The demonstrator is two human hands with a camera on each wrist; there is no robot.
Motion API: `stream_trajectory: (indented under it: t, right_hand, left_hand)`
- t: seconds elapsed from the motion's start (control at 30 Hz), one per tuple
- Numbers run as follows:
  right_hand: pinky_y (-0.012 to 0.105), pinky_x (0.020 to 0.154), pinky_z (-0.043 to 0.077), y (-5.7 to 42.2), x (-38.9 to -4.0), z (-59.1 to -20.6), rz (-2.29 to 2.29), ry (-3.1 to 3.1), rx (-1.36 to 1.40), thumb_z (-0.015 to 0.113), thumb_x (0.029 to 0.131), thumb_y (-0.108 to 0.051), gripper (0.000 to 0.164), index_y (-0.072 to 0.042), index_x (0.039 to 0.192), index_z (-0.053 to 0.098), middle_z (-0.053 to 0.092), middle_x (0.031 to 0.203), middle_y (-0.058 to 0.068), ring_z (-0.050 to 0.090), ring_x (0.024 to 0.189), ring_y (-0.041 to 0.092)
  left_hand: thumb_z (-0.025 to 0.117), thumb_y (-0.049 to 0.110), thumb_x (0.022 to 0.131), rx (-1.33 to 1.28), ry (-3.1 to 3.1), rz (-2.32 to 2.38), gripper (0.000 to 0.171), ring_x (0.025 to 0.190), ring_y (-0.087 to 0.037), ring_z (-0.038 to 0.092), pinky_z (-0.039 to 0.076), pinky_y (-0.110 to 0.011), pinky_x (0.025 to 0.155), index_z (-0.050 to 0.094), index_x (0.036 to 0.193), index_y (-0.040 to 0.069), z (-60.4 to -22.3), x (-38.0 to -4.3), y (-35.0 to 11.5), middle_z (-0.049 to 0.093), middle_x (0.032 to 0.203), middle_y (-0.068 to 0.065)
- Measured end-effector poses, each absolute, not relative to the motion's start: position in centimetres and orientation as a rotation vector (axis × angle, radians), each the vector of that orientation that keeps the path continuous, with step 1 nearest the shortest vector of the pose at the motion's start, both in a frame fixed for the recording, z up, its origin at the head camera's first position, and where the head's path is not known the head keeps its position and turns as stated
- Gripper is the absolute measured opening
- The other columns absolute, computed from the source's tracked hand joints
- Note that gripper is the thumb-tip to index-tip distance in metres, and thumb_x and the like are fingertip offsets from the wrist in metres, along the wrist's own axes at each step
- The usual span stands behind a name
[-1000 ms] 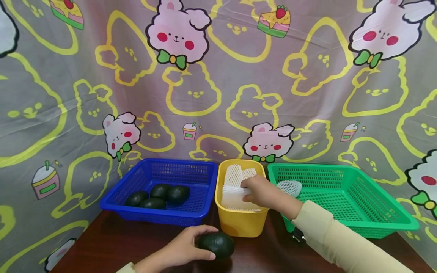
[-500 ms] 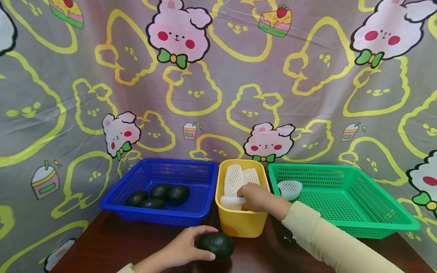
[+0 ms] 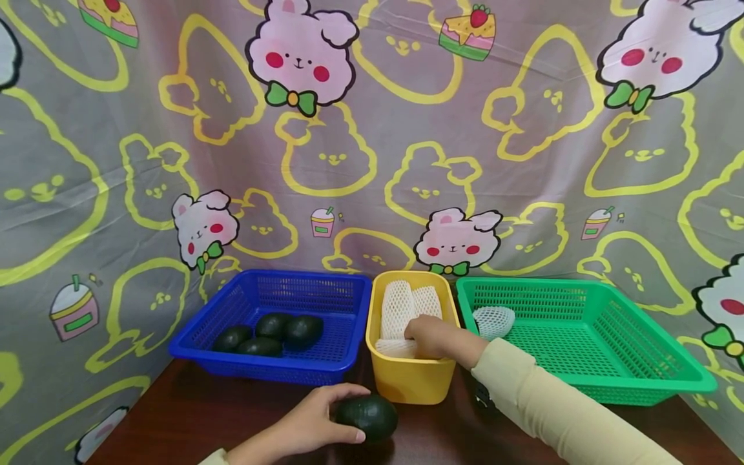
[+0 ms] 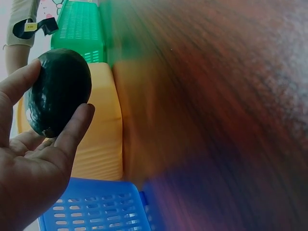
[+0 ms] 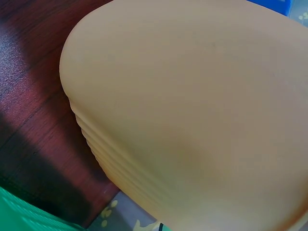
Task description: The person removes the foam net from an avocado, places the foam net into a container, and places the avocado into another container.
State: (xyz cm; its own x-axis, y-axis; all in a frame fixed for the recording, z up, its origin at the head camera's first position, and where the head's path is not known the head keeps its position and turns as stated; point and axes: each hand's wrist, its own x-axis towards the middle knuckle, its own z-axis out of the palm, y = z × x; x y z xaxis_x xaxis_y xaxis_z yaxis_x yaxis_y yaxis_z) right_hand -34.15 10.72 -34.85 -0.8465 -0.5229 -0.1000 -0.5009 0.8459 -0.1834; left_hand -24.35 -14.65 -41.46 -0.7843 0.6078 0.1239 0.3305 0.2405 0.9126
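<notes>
My left hand (image 3: 314,416) grips a dark green avocado (image 3: 372,417) just above the dark wooden table, in front of the yellow bin (image 3: 413,381). In the left wrist view the thumb and fingers curve round the avocado (image 4: 60,91). My right hand (image 3: 436,337) reaches into the yellow bin, among white foam net sleeves (image 3: 398,310). Its fingertips are hidden down in the bin, so whether they pinch a sleeve is unclear. The right wrist view is mostly filled by the bin's outer wall (image 5: 183,106), with no hand showing.
Several avocados (image 3: 302,330) lie in the blue basket (image 3: 325,368) at left. A green basket (image 3: 639,387) stands at right, with one item in a white foam net (image 3: 494,321) at its left end. A patterned curtain (image 3: 372,129) hangs behind.
My right hand has moved down and slightly left, deeper into the yellow bin, and the front foam sleeves have shifted lower. My left hand with the avocado has barely moved.
</notes>
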Motion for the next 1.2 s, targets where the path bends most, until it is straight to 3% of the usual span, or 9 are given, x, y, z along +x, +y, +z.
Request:
stream_trajectory:
  t: [0.23,0.4,0.57,0.83,1.2]
  right_hand:
    - [0.031,0.072,0.046,10.9,-34.0,-34.3,-0.203,2.847,-0.811,0.074,0.084,-0.007,0.004,-0.01,0.083,0.071,0.059,0.075,-0.003,0.048,0.071,0.015]
    - [0.029,0.065,0.041,10.9,-33.8,-33.5,-0.191,2.833,-0.828,0.077,0.081,-0.01,0.015,-0.011,0.073,0.064,0.049,0.066,-0.002,0.044,0.066,0.015]
    - [0.033,0.073,0.047,11.2,-33.5,-32.6,-0.24,2.822,-0.815,0.082,0.078,-0.015,0.017,-0.011,0.079,0.065,0.057,0.076,-0.003,0.05,0.073,0.016]
    - [0.03,0.069,0.051,12.1,-33.1,-31.6,-0.396,2.854,-0.76,0.087,0.072,-0.022,0.03,-0.008,0.09,0.067,0.059,0.077,-0.002,0.053,0.073,0.016]
    - [0.035,0.075,0.054,12.4,-31.3,-30.1,-0.647,3.004,-0.781,0.084,0.075,-0.022,0.041,-0.002,0.105,0.065,0.067,0.088,0.005,0.061,0.081,0.018]
  left_hand:
    - [0.081,0.012,0.078,0.881,2.252,1.57,0.052,0.094,-0.011,0.064,0.052,-0.025,0.079,0.06,0.125,0.006,-41.5,-24.4,-14.7,0.064,0.112,-0.003]
    - [0.081,0.013,0.078,0.892,2.269,1.564,0.052,0.094,-0.011,0.064,0.052,-0.025,0.078,0.06,0.125,0.006,-41.6,-24.4,-14.7,0.064,0.112,-0.003]
    - [0.081,0.013,0.077,0.876,2.284,1.556,0.052,0.094,-0.011,0.064,0.052,-0.025,0.078,0.06,0.125,0.007,-41.4,-24.4,-14.8,0.064,0.114,-0.004]
    - [0.081,0.017,0.078,0.883,2.316,1.529,0.053,0.094,-0.012,0.064,0.052,-0.025,0.077,0.06,0.125,0.007,-40.9,-24.4,-15.1,0.064,0.114,-0.003]
    - [0.081,0.021,0.079,0.899,2.372,1.513,0.054,0.097,-0.013,0.064,0.052,-0.026,0.078,0.06,0.127,0.007,-40.1,-24.3,-16.1,0.063,0.118,-0.005]
